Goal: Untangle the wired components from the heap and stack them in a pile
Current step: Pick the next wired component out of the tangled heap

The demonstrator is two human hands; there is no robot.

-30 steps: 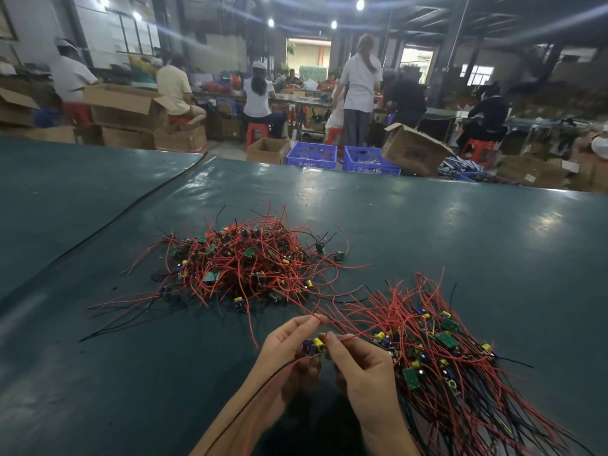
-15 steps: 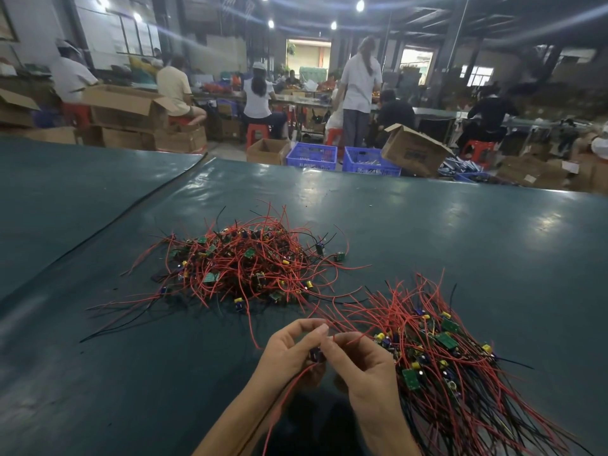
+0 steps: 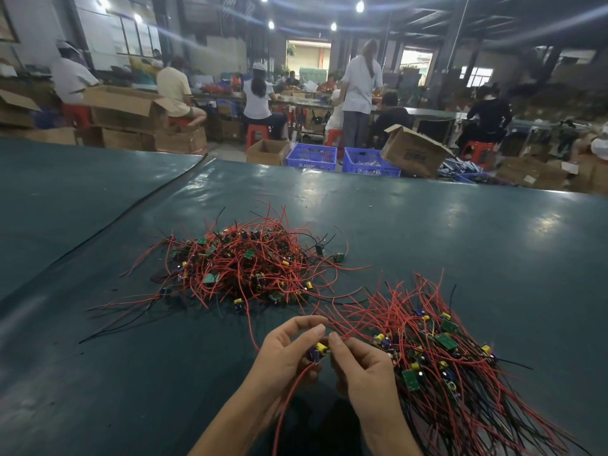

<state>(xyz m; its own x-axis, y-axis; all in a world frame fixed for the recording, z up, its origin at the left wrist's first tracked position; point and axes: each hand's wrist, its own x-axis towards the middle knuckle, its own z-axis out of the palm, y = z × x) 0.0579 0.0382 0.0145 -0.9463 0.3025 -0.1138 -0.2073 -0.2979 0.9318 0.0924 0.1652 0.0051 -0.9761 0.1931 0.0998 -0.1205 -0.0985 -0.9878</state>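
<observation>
Since half a second ago the part between your fingertips has turned, and its yellow cap now faces up where only a dark body showed. Your left hand (image 3: 283, 353) is curled round the small purple-and-yellow wired component (image 3: 317, 352), thumb and forefinger closed on it from the left side. Your right hand (image 3: 365, 373) meets it from the other side, forefinger and thumb pinched tight where the wires leave the part; exactly which strand you have I cannot tell. Both hands are just above the dark green glossy bench (image 3: 460, 232), close to its near edge and about midway along it.

A thin red lead (image 3: 289, 399) drops from the component, runs between your wrists and goes out past the near edge. More red strands run from your fingertips up and right into the sorted pile of red and black wires with green boards (image 3: 437, 357), which fans out just beside your right hand toward the near right corner. The tangled heap of red wires, small green boards and yellow-capped parts (image 3: 243, 264) sits further in, left of the middle, apart from your hands, with loose strands trailing toward the left edge.

Beyond the far edge stand two blue plastic crates (image 3: 311, 156) and a tilted open cardboard box (image 3: 411, 149).
</observation>
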